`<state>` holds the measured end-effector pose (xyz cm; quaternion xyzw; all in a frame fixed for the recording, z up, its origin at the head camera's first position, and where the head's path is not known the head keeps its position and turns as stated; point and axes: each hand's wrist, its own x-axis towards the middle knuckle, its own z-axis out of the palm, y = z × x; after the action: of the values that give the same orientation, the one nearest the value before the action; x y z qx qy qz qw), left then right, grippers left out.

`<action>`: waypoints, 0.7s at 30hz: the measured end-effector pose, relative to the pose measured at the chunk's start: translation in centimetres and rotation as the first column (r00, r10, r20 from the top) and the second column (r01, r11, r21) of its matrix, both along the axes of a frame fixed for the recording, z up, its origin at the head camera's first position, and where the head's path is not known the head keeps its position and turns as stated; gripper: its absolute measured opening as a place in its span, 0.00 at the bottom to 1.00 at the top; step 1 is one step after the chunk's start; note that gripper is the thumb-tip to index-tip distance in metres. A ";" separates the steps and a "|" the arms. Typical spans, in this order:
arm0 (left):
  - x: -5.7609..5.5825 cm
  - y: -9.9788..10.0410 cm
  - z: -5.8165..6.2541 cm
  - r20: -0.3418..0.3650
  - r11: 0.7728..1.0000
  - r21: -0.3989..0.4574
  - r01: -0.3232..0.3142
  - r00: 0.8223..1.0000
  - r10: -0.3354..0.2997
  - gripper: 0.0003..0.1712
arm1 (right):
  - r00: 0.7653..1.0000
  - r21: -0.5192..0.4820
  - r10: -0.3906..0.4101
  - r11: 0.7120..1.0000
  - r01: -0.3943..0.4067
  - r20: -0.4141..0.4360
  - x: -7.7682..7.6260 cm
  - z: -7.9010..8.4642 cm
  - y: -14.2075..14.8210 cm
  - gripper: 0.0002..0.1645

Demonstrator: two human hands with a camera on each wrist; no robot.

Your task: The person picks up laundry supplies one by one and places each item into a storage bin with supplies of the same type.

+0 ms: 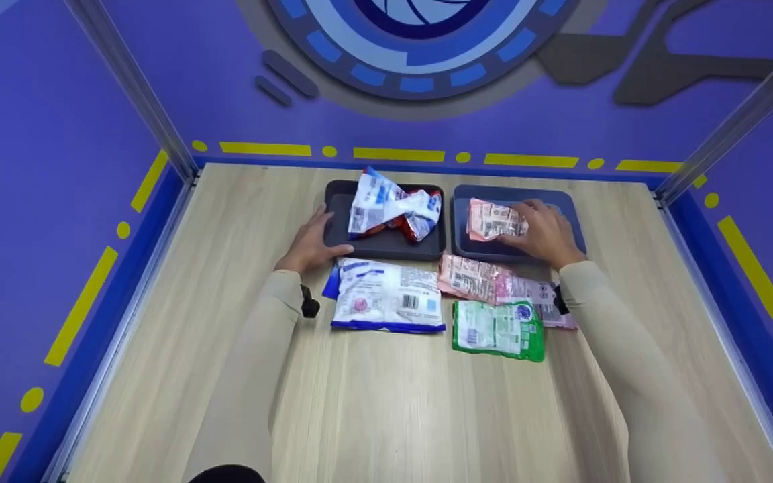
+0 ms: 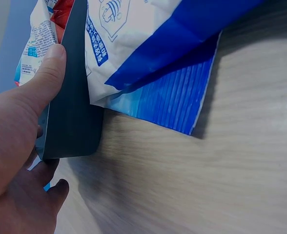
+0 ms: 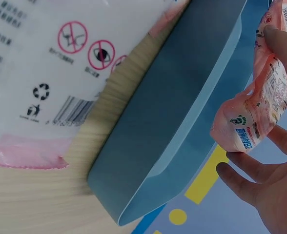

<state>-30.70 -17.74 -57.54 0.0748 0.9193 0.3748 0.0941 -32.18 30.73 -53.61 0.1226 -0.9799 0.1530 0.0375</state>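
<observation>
The left hand (image 1: 309, 245) is spread wide at the corner of the black tray (image 1: 339, 218), thumb touching its near rim. The right hand (image 1: 547, 231) pinches a pink packet (image 1: 486, 220) between thumb and fingers over the gray-blue tray (image 1: 474, 249); whether it touches the bottom, I cannot tell. A green packet (image 1: 494, 329) lies nearer on the surface (image 1: 393, 402).

Cool, even light fills the head view; a soft shadow falls on the tabletop (image 1: 373, 396) inward of the right sleeve (image 1: 635, 355); in the left wrist view the lower fingers (image 2: 58, 192) of the left hand (image 2: 9, 151) lie in shade, a soft shadow beside them; in the right wrist view faint glints mark the pink packet (image 3: 253, 109) in the right hand (image 3: 275, 190), and small print (image 3: 60, 50) across the blue tray (image 3: 173, 83) is blurred.
</observation>
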 end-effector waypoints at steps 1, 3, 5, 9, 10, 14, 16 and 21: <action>0.0 0.0 0.0 0.002 1.000 0.000 -0.002 1.000 0.002 0.56 | 1.000 -0.004 -0.005 1.000 0.005 0.008 -0.1 0.0 0.0 0.47; 0.0 0.0 0.1 0.009 1.000 -0.001 -0.003 1.000 0.003 0.55 | 1.000 -0.009 -0.017 1.000 0.017 0.026 -0.2 0.1 0.0 0.47; 0.1 0.0 0.1 0.014 1.000 -0.003 -0.006 1.000 0.006 0.56 | 0.999 -0.018 -0.028 0.999 0.029 0.045 -0.3 0.1 0.0 0.47; 0.2 0.0 0.1 0.012 1.000 -0.006 -0.005 1.000 0.005 0.56 | 0.997 -0.034 -0.043 0.998 0.045 0.068 -0.6 0.0 0.0 0.47; 0.2 0.0 0.1 0.011 1.000 -0.006 -0.005 1.000 0.005 0.56 | 0.996 -0.036 -0.046 0.998 0.049 0.075 -0.7 0.0 0.0 0.47; 0.1 0.0 0.0 0.007 1.000 -0.011 -0.003 1.000 0.003 0.56 | 0.993 -0.032 -0.057 0.998 0.060 0.100 -1.1 0.0 0.1 0.48; 0.1 0.0 0.0 0.005 1.000 -0.016 -0.004 1.000 0.004 0.56 | 0.992 -0.029 -0.064 0.997 0.067 0.111 -1.3 0.1 0.2 0.48; 0.0 0.0 0.0 0.008 1.000 -0.019 -0.010 1.000 0.010 0.57 | 0.988 -0.033 -0.067 0.997 0.072 0.136 -2.0 0.2 0.1 0.49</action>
<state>-30.72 -17.74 -57.52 0.0681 0.9227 0.3670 0.0966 -34.19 30.88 -53.39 0.0769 -0.9808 0.1779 -0.0212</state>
